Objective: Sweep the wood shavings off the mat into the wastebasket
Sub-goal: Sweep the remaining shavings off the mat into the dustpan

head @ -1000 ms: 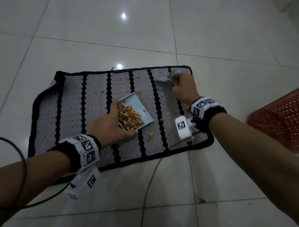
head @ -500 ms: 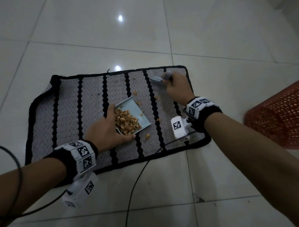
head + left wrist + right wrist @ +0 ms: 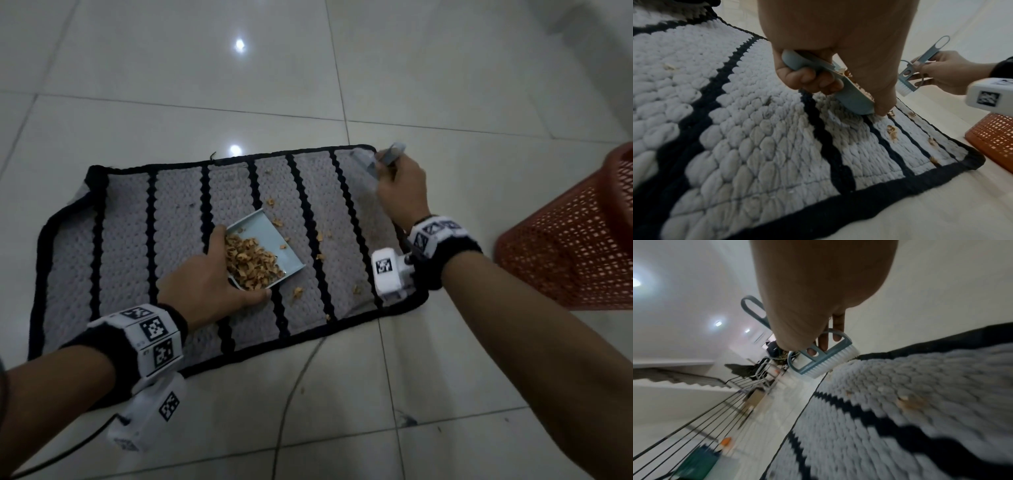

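A grey mat [image 3: 130, 246] [image 3: 756, 146] [image 3: 920, 402] with black stripes lies on the tiled floor. My left hand [image 3: 209, 284] [image 3: 818, 78] grips a small pale-blue dustpan [image 3: 270, 250] [image 3: 855, 100] resting on the mat's middle, with a heap of wood shavings [image 3: 250, 263] inside. Loose shavings [image 3: 297, 292] [image 3: 892, 131] lie scattered on the mat right of the pan. My right hand [image 3: 400, 192] [image 3: 937, 71] [image 3: 807, 313] holds a small blue brush [image 3: 383, 161] [image 3: 908, 81] [image 3: 824, 360] at the mat's far right corner, white bristles down. The orange mesh wastebasket [image 3: 579, 246] [image 3: 995, 138] stands right of the mat.
Pale floor tiles [image 3: 428, 394] surround the mat. A dark cable [image 3: 294, 387] runs over the floor near the mat's front edge. In the right wrist view, a railing [image 3: 701, 415] and stairs show in the distance.
My right hand has moved the brush away from the pan to the mat's far right corner. The left hand and dustpan stay in place. The wastebasket shows more.
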Demonstrator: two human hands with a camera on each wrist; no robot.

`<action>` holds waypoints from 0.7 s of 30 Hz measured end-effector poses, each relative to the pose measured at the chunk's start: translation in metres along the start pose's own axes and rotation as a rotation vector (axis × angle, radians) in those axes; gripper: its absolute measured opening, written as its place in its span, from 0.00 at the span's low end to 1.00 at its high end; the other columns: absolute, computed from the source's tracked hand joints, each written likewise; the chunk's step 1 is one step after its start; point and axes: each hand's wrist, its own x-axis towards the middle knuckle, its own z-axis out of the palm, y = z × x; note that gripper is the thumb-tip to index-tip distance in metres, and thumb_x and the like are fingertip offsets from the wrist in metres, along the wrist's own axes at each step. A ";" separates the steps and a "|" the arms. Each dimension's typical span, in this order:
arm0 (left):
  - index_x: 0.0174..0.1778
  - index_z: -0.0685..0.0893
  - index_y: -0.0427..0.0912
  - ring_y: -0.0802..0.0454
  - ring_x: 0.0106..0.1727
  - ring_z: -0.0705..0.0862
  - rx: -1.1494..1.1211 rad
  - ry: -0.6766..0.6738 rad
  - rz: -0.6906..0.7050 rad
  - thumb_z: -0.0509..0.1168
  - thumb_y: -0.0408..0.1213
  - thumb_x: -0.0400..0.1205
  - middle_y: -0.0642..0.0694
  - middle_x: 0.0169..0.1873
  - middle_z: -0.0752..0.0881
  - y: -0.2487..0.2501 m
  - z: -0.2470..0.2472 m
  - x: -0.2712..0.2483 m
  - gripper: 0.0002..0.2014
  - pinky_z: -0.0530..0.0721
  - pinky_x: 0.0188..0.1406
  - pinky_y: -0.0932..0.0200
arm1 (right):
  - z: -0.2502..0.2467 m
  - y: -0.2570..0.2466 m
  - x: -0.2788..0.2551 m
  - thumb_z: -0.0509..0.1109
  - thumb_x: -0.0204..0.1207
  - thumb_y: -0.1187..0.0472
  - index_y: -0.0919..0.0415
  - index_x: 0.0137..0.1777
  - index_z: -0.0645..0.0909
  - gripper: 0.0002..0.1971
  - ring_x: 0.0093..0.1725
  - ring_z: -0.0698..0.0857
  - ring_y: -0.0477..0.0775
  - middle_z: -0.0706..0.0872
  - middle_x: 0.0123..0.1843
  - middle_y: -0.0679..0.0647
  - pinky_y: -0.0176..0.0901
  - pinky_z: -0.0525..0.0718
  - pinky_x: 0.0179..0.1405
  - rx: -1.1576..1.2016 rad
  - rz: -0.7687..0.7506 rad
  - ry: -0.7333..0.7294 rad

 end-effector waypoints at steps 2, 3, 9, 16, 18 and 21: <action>0.85 0.47 0.49 0.41 0.54 0.87 0.018 0.003 -0.001 0.76 0.70 0.63 0.42 0.62 0.85 0.001 0.001 -0.002 0.63 0.87 0.47 0.51 | -0.001 0.012 0.018 0.63 0.84 0.62 0.63 0.61 0.85 0.12 0.54 0.86 0.60 0.90 0.55 0.61 0.38 0.72 0.43 -0.066 0.030 -0.009; 0.85 0.47 0.49 0.41 0.54 0.87 0.022 0.001 -0.003 0.75 0.70 0.63 0.42 0.62 0.86 0.002 0.002 -0.004 0.63 0.87 0.47 0.50 | 0.000 0.016 0.024 0.63 0.84 0.61 0.63 0.62 0.84 0.12 0.54 0.86 0.62 0.90 0.55 0.62 0.38 0.71 0.43 -0.097 0.039 -0.039; 0.85 0.45 0.49 0.41 0.54 0.87 0.014 -0.024 0.000 0.76 0.69 0.64 0.42 0.63 0.85 0.002 0.003 -0.008 0.63 0.87 0.49 0.50 | 0.016 0.003 0.000 0.60 0.86 0.57 0.60 0.48 0.78 0.09 0.33 0.82 0.57 0.83 0.34 0.55 0.40 0.69 0.33 -0.158 -0.086 -0.179; 0.85 0.44 0.49 0.41 0.55 0.87 -0.009 -0.021 -0.007 0.75 0.69 0.65 0.41 0.66 0.84 0.003 0.000 -0.004 0.63 0.83 0.44 0.55 | 0.004 -0.012 -0.046 0.65 0.84 0.59 0.62 0.41 0.77 0.11 0.23 0.71 0.42 0.75 0.26 0.48 0.28 0.66 0.22 -0.055 -0.101 -0.187; 0.85 0.44 0.49 0.41 0.53 0.87 0.009 -0.020 -0.011 0.74 0.71 0.63 0.41 0.64 0.85 0.002 0.000 -0.003 0.63 0.85 0.43 0.54 | -0.002 -0.019 -0.022 0.64 0.86 0.60 0.60 0.38 0.75 0.13 0.22 0.69 0.40 0.74 0.25 0.45 0.24 0.67 0.20 -0.030 -0.073 -0.095; 0.85 0.44 0.48 0.41 0.52 0.88 0.031 -0.017 -0.014 0.74 0.71 0.63 0.42 0.62 0.86 0.001 0.001 -0.004 0.64 0.86 0.43 0.53 | -0.002 -0.019 0.027 0.62 0.87 0.55 0.62 0.44 0.79 0.14 0.28 0.80 0.47 0.82 0.32 0.52 0.25 0.69 0.23 -0.009 0.091 0.051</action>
